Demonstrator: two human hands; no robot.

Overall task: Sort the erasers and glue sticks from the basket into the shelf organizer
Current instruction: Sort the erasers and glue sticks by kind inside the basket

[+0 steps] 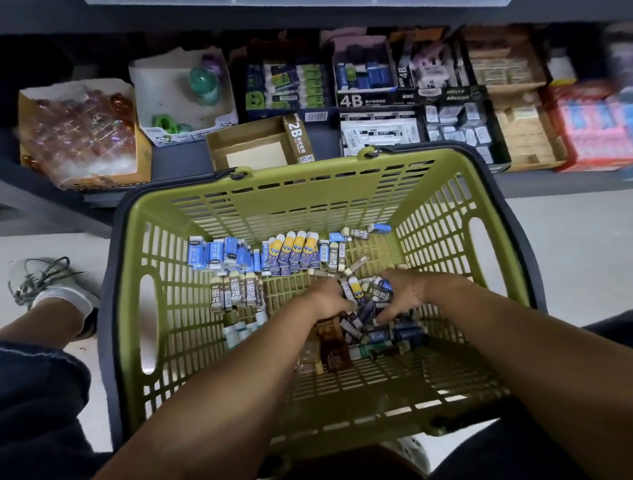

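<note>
left grip (pixel 330 300) and right grip (pixel 401 295) curl round loose erasers (pixel 364 291), well clear of basket walls (pixel 308 192).

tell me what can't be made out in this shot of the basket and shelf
Head view, left hand and right hand: fingertips buried in the loose eraser pile, so any grip is hidden.
Head view, basket floor near the body: dark, covered by both forearms.
Head view, pink boxes at far right: blurred, labels unreadable.
Head view, pale object at top: cut off by the upper edge.
</note>
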